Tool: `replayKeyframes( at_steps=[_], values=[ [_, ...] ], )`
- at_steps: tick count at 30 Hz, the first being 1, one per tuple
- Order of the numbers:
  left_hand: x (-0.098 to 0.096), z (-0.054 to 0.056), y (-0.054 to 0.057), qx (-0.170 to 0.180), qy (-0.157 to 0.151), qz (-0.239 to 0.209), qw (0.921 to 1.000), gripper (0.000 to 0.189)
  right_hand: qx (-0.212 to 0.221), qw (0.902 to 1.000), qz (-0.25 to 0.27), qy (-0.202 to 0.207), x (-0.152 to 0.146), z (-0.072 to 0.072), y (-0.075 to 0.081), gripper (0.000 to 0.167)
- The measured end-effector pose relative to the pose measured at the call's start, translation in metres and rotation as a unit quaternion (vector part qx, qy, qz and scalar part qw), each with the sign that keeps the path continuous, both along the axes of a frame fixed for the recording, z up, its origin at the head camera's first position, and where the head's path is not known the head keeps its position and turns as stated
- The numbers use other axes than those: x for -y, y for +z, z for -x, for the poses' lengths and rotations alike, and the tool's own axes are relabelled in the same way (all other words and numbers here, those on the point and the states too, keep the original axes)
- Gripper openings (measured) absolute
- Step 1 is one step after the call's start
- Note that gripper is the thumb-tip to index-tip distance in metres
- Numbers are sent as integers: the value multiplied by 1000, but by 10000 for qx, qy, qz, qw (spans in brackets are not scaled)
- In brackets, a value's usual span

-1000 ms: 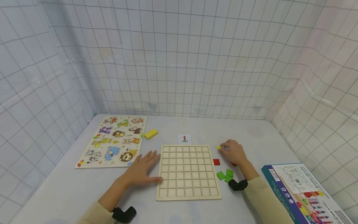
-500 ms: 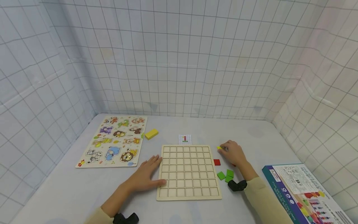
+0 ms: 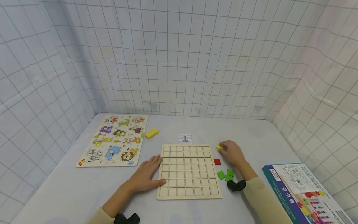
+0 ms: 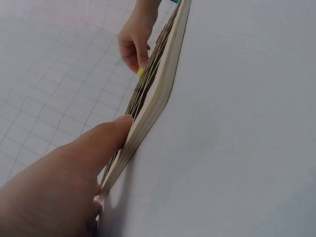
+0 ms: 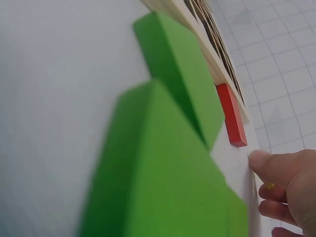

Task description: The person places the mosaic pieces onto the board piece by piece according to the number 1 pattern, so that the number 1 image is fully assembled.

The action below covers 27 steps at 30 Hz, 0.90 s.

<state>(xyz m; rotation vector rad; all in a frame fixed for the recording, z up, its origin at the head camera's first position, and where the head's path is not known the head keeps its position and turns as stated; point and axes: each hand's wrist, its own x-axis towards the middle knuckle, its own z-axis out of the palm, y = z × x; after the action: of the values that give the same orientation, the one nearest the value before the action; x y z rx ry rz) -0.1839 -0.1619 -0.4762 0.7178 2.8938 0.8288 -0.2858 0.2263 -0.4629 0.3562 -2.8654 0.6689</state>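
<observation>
A pale wooden grid board (image 3: 189, 196) with square cells lies flat in the middle of the table. My left hand (image 3: 146, 175) rests along its left edge, fingers straight and thumb on the frame; the left wrist view shows the thumb (image 4: 106, 140) on the rim. Beyond the board's upper right side, my right hand (image 3: 233, 152) pinches a small yellow tile (image 3: 219, 147) between thumb and fingertips. Only a sliver of that yellow shows in the right wrist view. A red tile (image 3: 217, 161) lies against the board's right edge, with several green tiles (image 3: 221, 175) nearer me.
A small pattern card (image 3: 185, 138) sits behind the board. To the left are an animal puzzle board (image 3: 96, 146) and a yellow block (image 3: 152, 133). A printed box (image 3: 296, 183) lies at the right. Gridded cloth walls (image 3: 184, 62) enclose the table.
My left hand has slid slightly towards me and right, its thumb further onto the frame. The right hand has shifted slightly, showing more of the yellow tile. A red piece beneath it is now hidden.
</observation>
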Motion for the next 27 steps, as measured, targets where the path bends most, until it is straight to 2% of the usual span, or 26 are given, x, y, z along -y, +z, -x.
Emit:
replayKeyframes(
  at_steps=[18, 27],
  values=[
    [0, -1, -1, -102, 35, 40, 9999, 94, 217, 9985, 500, -33, 8, -1, 2, 18],
    [0, -1, -2, -113, 63, 85, 9999, 94, -19, 9962, 837, 259, 12, -3, 6, 16]
  ],
)
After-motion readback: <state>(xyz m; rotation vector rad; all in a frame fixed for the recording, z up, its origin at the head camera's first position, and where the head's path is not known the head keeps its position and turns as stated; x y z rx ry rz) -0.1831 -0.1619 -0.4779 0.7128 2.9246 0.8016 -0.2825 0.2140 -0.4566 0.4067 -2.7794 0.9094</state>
